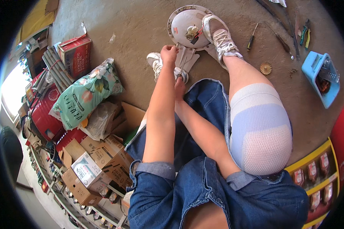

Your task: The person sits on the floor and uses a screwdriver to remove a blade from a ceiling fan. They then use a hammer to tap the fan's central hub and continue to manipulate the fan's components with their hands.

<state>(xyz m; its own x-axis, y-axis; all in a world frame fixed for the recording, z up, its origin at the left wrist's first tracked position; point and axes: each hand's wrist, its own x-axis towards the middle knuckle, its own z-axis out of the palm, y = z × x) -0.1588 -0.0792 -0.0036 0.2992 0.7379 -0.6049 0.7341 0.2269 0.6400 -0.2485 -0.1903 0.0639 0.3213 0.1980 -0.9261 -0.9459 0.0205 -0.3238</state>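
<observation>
A white round metal housing (181, 24) with a bolted rim lies on the floor, and a brass fitting (191, 33) with red wire sits at its middle. White flat metal arms (188, 57) stick out of it toward me. My left hand (169, 54) is closed just left of these arms, its fingertips pinched together; whatever they hold is too small to make out. Lower down, between my legs, my right hand (180, 88) is curled below the arms. Its grip is partly hidden, and a thin rod runs up near it. My right shoe (219, 36) presses against the housing.
Right of the housing lie a screwdriver (252, 37), another long-handled tool (283, 42), pliers (305, 34) and a round brass-coloured piece (266, 68). A blue plastic basket (311, 65) stands beyond. A green floral bag (90, 93), cardboard boxes (103, 160) and a red box (75, 55) crowd the left.
</observation>
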